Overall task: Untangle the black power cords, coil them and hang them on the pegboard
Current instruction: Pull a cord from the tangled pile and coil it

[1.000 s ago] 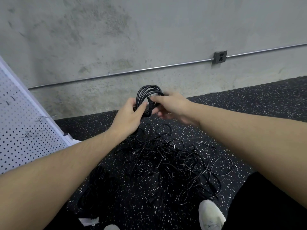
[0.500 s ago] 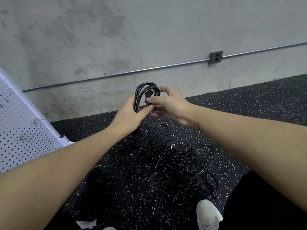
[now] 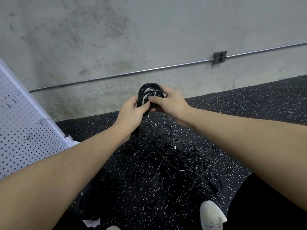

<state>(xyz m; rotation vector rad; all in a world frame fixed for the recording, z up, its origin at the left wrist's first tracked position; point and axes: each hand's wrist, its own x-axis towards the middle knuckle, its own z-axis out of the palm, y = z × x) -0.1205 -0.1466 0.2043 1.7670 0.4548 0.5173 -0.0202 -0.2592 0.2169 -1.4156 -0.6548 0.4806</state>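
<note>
A coiled black power cord (image 3: 146,90) is held up in front of the concrete wall. My left hand (image 3: 132,113) grips the coil's lower left side. From the right, my right hand (image 3: 169,102) curls round the coil, thumb across its front. Below them a tangled pile of black cords (image 3: 172,165) lies on the speckled black floor. The white pegboard (image 3: 21,130) leans at the left, with metal hooks (image 3: 43,121) sticking out and nothing hanging on those in view.
A second dark bundle of cord (image 3: 101,185) lies on the floor under my left forearm. My white shoe (image 3: 211,214) is at the bottom right of the pile. A conduit pipe (image 3: 126,74) and an outlet box (image 3: 219,57) run along the wall.
Both hands kept hold of the coil. My right hand's fingers shifted round its upper right side, and the loops look tighter.
</note>
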